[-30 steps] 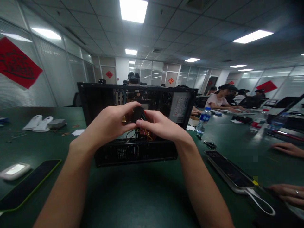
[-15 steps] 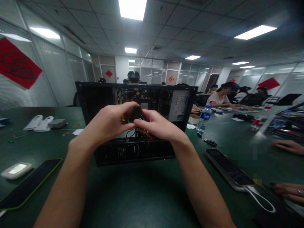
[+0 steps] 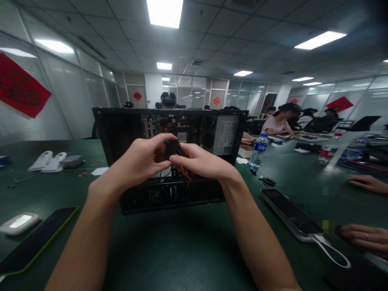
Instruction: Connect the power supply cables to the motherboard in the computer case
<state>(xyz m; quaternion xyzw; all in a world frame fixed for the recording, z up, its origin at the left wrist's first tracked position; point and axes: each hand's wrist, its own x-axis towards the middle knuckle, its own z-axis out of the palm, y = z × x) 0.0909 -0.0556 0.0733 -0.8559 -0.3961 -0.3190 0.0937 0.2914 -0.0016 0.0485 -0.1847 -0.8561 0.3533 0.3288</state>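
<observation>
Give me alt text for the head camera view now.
A person's left hand and right hand hold a black part, with coloured wires beside it, at an open black computer case on a green table. A phone and water bottle are to the right.

Forearms [image 3: 87, 238] — bare, tapering to wrists [image 3: 101, 186] | hands [image 3: 201, 161] — bare, slim-fingered

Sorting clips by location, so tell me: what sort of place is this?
Most likely an open office or training room: tall glass partitions with blinds, ceiling light panels, and a green table bearing an opened computer case.
</observation>
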